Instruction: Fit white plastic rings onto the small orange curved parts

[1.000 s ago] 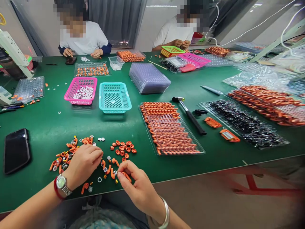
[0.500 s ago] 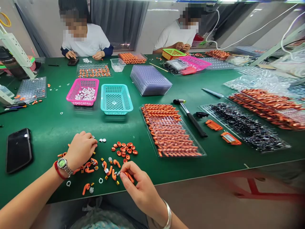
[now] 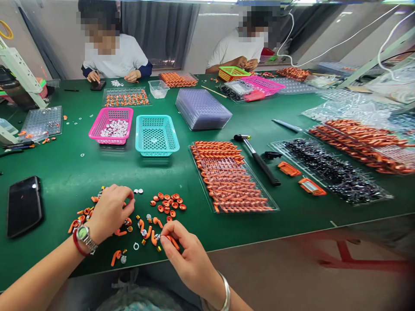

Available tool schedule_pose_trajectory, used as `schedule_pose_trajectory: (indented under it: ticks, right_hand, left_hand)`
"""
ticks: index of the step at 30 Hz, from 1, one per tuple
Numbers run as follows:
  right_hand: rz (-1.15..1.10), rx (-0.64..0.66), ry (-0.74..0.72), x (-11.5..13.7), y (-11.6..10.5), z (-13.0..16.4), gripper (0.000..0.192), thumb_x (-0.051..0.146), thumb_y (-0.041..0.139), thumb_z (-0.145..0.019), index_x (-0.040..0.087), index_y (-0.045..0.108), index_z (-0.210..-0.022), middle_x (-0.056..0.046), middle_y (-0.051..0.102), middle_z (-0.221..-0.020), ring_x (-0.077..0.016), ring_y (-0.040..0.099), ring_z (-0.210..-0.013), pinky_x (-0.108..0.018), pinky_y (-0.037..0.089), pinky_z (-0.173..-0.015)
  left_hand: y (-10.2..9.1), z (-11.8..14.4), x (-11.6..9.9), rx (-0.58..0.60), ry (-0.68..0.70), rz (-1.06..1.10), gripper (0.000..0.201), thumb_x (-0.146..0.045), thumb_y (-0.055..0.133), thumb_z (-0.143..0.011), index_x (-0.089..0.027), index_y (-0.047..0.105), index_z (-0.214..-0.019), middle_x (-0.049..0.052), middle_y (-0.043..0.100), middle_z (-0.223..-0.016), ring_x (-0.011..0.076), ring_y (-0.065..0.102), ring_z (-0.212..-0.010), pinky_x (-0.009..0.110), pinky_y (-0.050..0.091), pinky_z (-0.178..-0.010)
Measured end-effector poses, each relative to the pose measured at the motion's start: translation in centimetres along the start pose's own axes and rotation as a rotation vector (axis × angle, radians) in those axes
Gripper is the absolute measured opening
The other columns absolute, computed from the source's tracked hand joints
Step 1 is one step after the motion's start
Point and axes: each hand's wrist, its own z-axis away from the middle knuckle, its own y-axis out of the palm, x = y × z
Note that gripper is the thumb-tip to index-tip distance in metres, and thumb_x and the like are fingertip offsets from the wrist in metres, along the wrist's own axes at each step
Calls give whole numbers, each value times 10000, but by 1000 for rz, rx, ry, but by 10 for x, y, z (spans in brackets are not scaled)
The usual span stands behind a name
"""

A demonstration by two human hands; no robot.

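Observation:
My left hand (image 3: 112, 209), with a watch at the wrist, is bent over a pile of orange earphone shells (image 3: 84, 212) and small parts. Its fingers curl down toward the thumb, and whatever they hold is hidden. At the table's front edge my right hand (image 3: 188, 250) pinches with thumb and forefinger; an orange earphone shell (image 3: 173, 243) shows between them. Between the hands lie loose orange stems (image 3: 148, 233), round silver pieces and small gold parts. Orange round caps (image 3: 166, 203) form a group beyond my right hand. Two white discs (image 3: 138, 191) lie near my left fingertips.
A pink basket (image 3: 92, 125) of white pieces and a turquoise basket (image 3: 138, 149) stand ahead. Right of them are stacked clear trays (image 3: 204, 108), a tray of orange shells (image 3: 231, 181) and a hammer (image 3: 264, 166). A phone (image 3: 24, 206) lies left. Two people sit opposite.
My left hand has shifted slightly toward me and right, its fingers bending further down; more of the pile shows on its left. My right hand keeps its pinch almost in place. The view has shifted slightly.

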Motion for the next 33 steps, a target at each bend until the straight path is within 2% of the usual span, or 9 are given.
schedule_pose_trajectory:
  ticks: [3,5,9,11,15,18,27,33]
  right_hand:
    - [-2,10,-7,2,1,1,168,304,418,-924,200,479,-807,63,375,-613,-114,347,-513,-242,280,-499]
    - [-19,30,0,4,3,2,162,304,419,-927,197,484,-825,60,391,-620,-116,362,-520,-238,292,-502]
    - [-52,74,-1,11,5,6,149,291,418,-931,195,484,-838,55,413,-635,-114,375,-538,-231,313,-518]
    - [-47,105,7,15,6,8,142,276,429,-923,198,480,-816,63,392,-621,-108,357,-527,-230,298,-511]
    - [-56,169,51,19,11,10,114,225,480,-873,198,484,-762,85,346,-566,-94,316,-489,-224,254,-475]
    - [-65,172,84,20,15,10,107,200,510,-831,196,488,-726,87,355,-546,-88,310,-479,-217,244,-460]
    - [-74,168,115,20,18,11,117,180,534,-800,203,474,-702,91,351,-525,-84,294,-467,-211,224,-439]
    - [-46,171,105,20,18,9,109,188,520,-795,203,470,-699,89,351,-521,-87,298,-462,-213,227,-437]
  left_hand:
    - [0,26,-18,0,-15,182,146,-217,526,-906,-178,663,-873,10,705,-756,161,650,-670,256,514,-636]
    - [2,46,-28,15,-17,295,165,-235,525,-921,-205,687,-935,-10,747,-806,132,690,-697,198,541,-637]
    - [8,77,-39,51,-141,686,140,-228,644,-856,-244,758,-937,-20,791,-827,141,736,-731,172,564,-668]
    - [12,86,-41,20,-179,772,172,-185,695,-806,-263,774,-937,-26,797,-821,141,744,-721,157,564,-664]
    - [15,94,-45,-126,-147,785,216,-113,743,-738,-274,784,-875,-41,792,-755,120,741,-649,114,553,-625]
    - [15,97,-49,-182,-117,774,205,-103,760,-721,-264,778,-847,-41,780,-716,115,730,-601,109,553,-591]
    - [14,99,-52,-229,-91,714,165,-133,756,-740,-265,767,-839,-20,776,-707,149,731,-587,163,579,-568]
    - [15,100,-50,-207,-79,694,198,-108,751,-742,-267,757,-861,-35,774,-727,128,730,-608,138,571,-595]
